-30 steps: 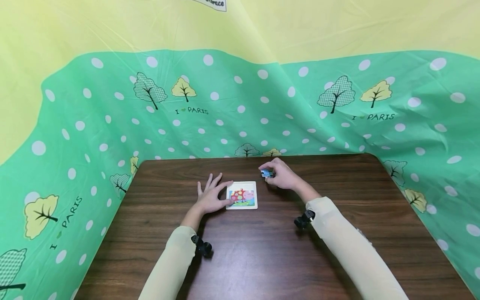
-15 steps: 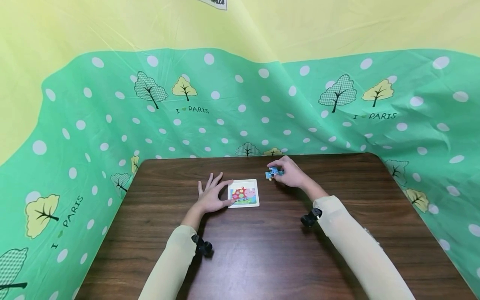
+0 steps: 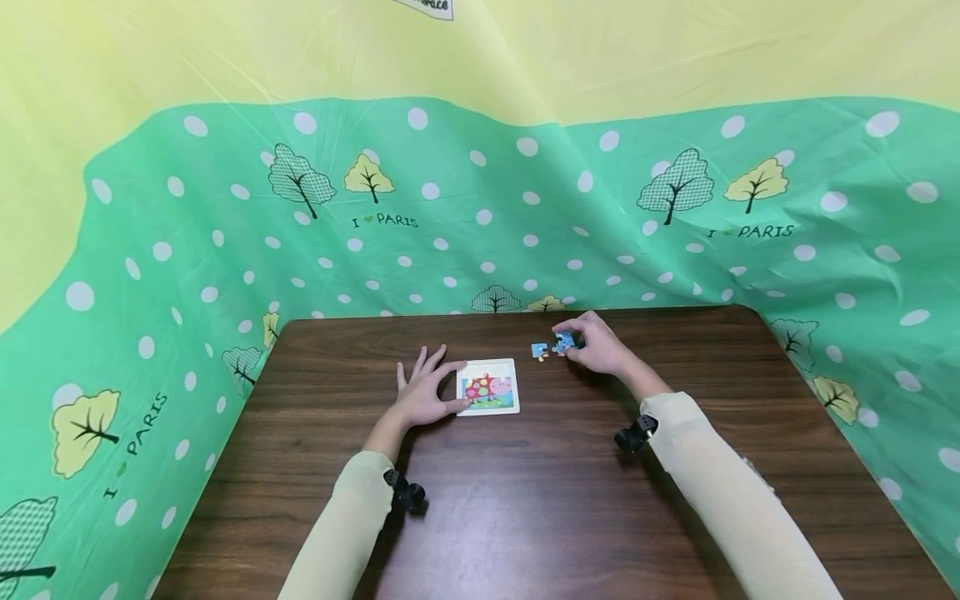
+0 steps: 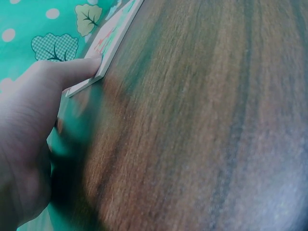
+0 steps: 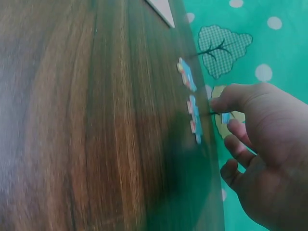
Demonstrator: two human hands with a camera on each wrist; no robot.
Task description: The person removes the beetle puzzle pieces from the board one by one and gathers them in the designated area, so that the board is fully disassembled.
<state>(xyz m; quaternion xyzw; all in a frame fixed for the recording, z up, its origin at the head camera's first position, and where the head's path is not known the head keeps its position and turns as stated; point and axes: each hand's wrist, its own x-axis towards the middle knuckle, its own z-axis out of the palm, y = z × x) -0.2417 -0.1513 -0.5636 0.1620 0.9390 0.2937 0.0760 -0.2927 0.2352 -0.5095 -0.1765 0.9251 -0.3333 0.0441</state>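
In the head view my left hand [image 3: 424, 398] rests at the left edge of a white-framed jigsaw puzzle [image 3: 487, 406]. Its thumb and index finger touch the frame, and the other fingers are spread straight. The left wrist view shows the thumb on a corner of the frame [image 4: 107, 65]. A partial picture with a red spotted shape fills the lower part. My right hand [image 3: 600, 346] is just off the table at the right, its fingers curled and pinching a small blue puzzle piece [image 5: 225, 118]. Below it lie two more puzzle pieces, one blue piece [image 3: 539, 351] and another piece [image 5: 194, 119] beside it.
A dark wood-grain table [image 3: 495, 500] lies under both hands. Behind it and along its sides hangs a green and yellow cloth [image 3: 480, 183] with dots and trees. Each wrist carries a small black camera, one being the left camera [image 3: 405, 492].
My right hand has moved to the right, and puzzle pieces now lie on the table where it was. The puzzle frame has shifted very slightly; the left hand stays in place.
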